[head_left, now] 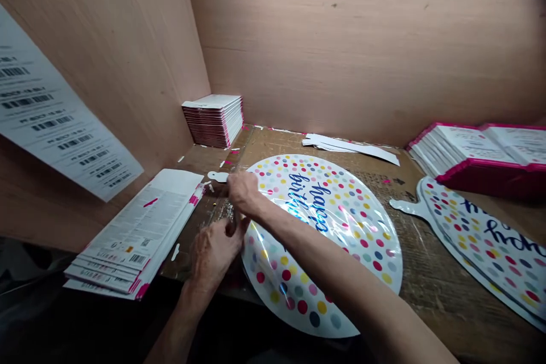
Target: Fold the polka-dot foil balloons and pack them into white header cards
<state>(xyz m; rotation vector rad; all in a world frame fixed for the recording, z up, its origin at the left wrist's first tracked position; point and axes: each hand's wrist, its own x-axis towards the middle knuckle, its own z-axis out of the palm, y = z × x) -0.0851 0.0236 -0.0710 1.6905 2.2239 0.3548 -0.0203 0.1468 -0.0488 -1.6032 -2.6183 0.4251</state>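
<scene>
A flat, round foil balloon lies in front of me, white with coloured dots and blue birthday lettering. My right hand is closed at its left edge, and the white tail sticks out past the fingers. Just below, my left hand pinches the balloon's edge between thumb and fingers. The two hands nearly touch, and the exact spot between them is hidden. My right forearm crosses over the balloon and covers part of the lettering.
Printed cards lie stacked at left, beside a hanging barcode sheet. Another card stack stands in the back corner. White paper strips lie behind the balloon. More balloons and pink-edged packs are at right. Wooden panels enclose the surface.
</scene>
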